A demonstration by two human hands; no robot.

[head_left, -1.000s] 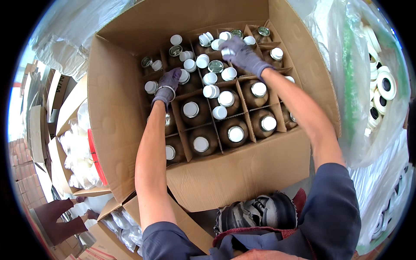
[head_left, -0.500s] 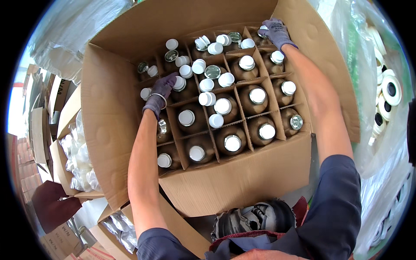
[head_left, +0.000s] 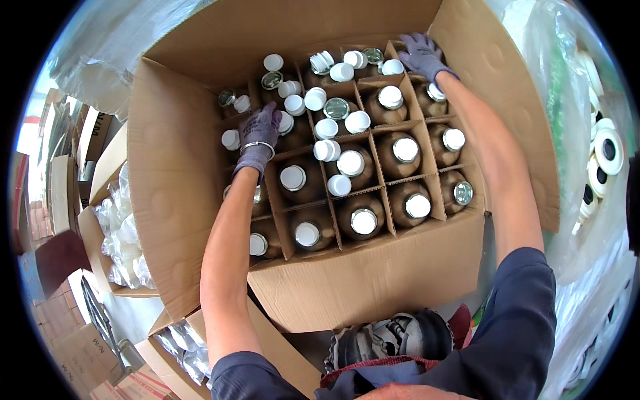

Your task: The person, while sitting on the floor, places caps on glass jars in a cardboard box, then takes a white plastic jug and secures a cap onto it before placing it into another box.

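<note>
A large cardboard box (head_left: 367,283) with divider cells holds several brown bottles (head_left: 298,188), most topped with white caps (head_left: 307,234). At the left of the cells, my left hand (head_left: 260,130), in a purple-grey glove, has its fingers bunched against the left side of a white bottle cap (head_left: 285,123); some of the fingertips are hidden. My right hand (head_left: 423,57), gloved alike, is spread over the far right corner cell and covers the bottle top there. Loose white caps (head_left: 327,150) lie among the bottles, while a few bottle mouths (head_left: 337,108) show no white cap.
Open boxes with clear plastic-wrapped items (head_left: 127,230) stand at the left. A smaller box with silvery packs (head_left: 183,350) is at the lower left. On the right, clear plastic sheeting (head_left: 567,167) hangs beside white rings with dark centres (head_left: 608,151). The box's raised flaps surround the bottles.
The view has shifted slightly. My right hand has opened from the far corner bottle's cap, its fingers now spread above it. My left hand stays by the same white cap.
</note>
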